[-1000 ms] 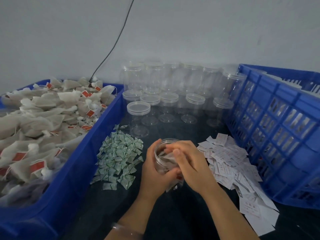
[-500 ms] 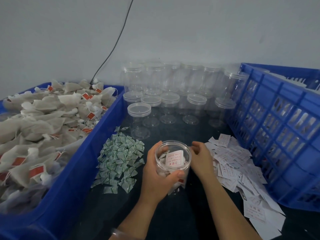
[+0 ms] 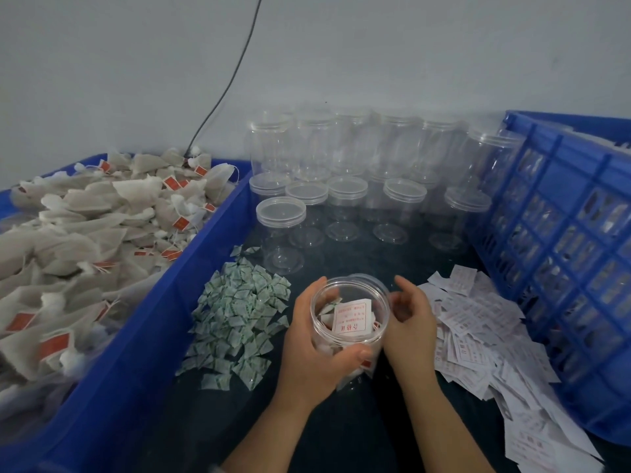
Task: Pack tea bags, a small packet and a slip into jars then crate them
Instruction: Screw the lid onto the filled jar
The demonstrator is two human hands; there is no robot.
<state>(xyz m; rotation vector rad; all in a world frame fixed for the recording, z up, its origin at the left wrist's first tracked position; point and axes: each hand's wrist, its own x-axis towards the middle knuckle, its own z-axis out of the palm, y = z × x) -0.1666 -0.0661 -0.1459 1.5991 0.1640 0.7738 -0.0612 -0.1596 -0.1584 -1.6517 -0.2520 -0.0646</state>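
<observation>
Head view, nearest: two bare forearms reach in over the dark tabletop [image 3: 341,425], which shows bare in front of the hands.
Open jar [image 3: 351,280]: lidless, tilted toward the viewer, and held between the two hands just above the table.
Jar contents: a white slip [image 3: 352,318] with red print lies on top of tea bags [image 3: 324,348].
Left hand [image 3: 307,349]: wrapped round the jar's left side, with the thumb across its near wall and the fingers curled behind, gripping it.
Right hand [image 3: 411,324]: the curved fingers are at the jar's right wall, thumb up. I cannot tell whether it grips or only touches.
Left of the hands: a heap of small green-printed packets [image 3: 239,319], close to the left hand.
Right of the hands: a spread of loose slips [image 3: 485,336], just beside the right hand.
Left edge: a blue bin [image 3: 160,308] heaped with tea bags [image 3: 85,233] bounds the table.
Right edge: a blue slatted crate [image 3: 563,254] stands tilted, its wall close by the slips.
Behind: rows of empty lidded jars [image 3: 341,199], stacked higher toward the wall, leave a dark strip of table between them and the held jar.
Far: a black cable [image 3: 225,93] runs down the pale wall.
</observation>
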